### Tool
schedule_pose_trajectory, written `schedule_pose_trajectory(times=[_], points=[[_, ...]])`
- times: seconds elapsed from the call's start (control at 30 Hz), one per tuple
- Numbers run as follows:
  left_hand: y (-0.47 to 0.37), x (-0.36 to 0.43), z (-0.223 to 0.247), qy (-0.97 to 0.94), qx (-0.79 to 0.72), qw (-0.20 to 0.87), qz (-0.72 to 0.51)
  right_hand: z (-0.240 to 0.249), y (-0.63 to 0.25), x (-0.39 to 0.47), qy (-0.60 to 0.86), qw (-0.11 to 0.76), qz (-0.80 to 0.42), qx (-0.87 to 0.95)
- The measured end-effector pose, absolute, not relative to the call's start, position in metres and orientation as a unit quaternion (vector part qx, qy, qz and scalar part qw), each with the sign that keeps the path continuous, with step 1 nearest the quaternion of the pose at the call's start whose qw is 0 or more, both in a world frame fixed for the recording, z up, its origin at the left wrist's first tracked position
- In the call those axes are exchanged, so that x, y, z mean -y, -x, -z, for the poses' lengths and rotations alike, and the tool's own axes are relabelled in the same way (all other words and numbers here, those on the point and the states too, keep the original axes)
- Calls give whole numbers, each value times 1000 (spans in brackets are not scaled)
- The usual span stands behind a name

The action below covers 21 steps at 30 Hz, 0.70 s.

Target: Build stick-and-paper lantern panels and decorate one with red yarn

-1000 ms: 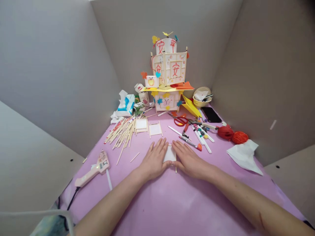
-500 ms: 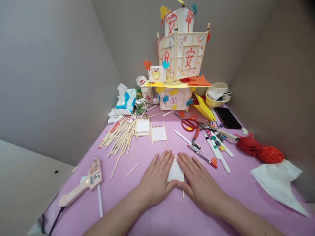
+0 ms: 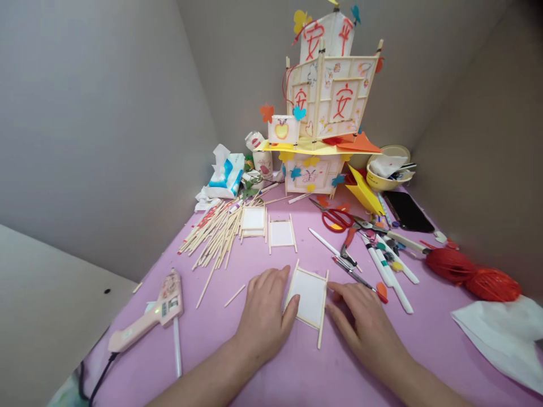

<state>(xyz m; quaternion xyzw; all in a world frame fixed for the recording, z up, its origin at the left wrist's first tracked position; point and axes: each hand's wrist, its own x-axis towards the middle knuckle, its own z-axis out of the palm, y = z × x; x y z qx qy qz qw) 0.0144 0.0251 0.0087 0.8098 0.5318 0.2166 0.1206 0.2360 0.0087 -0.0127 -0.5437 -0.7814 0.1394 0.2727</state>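
Grey walls (image 3: 237, 68) enclosed the purple table (image 3: 297, 367); near its far right corner, a yellow bowl (image 3: 377, 182) held white tissue (image 3: 388, 165). Midway between its side edges lay the stick-framed panel (image 3: 307, 297), your left hand (image 3: 265, 308) half open against it, your right hand (image 3: 365, 314) loosely curled beside it.

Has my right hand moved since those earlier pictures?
Yes. Your right hand has shifted rightward and slightly toward you, judged against the slim white pen, uncovering the right side of the white panel.
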Motion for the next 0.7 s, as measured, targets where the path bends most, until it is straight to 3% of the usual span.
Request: schedule_pose_trajectory(times=[0.37, 0.57, 0.7], points=[[-17, -22, -8, -790, -501, 224, -275, 18, -238, -7, 532, 279, -146, 786], [-22, -24, 1, -680, -485, 392, -385, 24, -241, -8, 531, 299, -153, 778], [-23, -28, 4, -648, -486, 421, -408, 23, -241, -7, 523, 309, -166, 777]])
